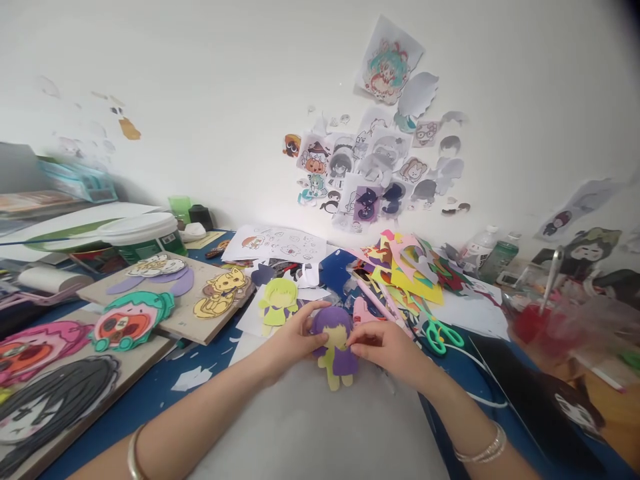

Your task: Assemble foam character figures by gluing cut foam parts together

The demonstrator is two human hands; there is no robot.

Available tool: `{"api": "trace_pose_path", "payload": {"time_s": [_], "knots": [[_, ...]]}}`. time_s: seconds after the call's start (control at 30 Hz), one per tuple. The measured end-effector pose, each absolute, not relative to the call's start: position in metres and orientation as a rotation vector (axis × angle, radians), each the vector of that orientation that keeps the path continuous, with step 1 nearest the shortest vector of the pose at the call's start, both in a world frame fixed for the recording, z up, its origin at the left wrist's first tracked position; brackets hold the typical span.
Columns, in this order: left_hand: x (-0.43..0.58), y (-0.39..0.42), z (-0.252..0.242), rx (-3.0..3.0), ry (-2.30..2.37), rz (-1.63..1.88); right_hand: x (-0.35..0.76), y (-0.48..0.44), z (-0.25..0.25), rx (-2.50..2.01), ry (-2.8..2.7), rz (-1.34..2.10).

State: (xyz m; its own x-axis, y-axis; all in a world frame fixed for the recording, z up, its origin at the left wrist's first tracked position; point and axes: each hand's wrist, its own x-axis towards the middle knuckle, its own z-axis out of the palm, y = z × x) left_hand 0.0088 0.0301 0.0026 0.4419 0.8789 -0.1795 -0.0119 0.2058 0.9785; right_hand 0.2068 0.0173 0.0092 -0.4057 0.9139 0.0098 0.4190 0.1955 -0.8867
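A purple and pale-yellow cut-out doll figure [342, 360] is held upright over a grey board [320, 433] on the table. My left hand [305, 333] grips its left side, thumb on the face and fingers behind the purple hair. At the figure's right cheek, my right hand [375, 343] has thumb and forefinger pinched together; whether a small piece lies between them is too fine to see. Just beyond my left hand lies a yellow-green cut-out doll [278, 303] on white paper.
Green-handled scissors [438, 333] and a white cable lie to the right. Coloured scraps [413, 267] are heaped behind. Boards with finished cut-outs [133, 320] stand at left, near a white-lidded tub [143, 230]. A red cup [535, 327] sits far right.
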Motion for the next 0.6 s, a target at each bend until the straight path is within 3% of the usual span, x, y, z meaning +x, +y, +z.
{"api": "trace_pose_path", "payload": {"time_s": [0.6], "knots": [[0.0091,0.0275,0.0029,1.335,0.955,0.747,0.1994,0.0141,0.0028,-1.246,-2.091,0.773]]}}
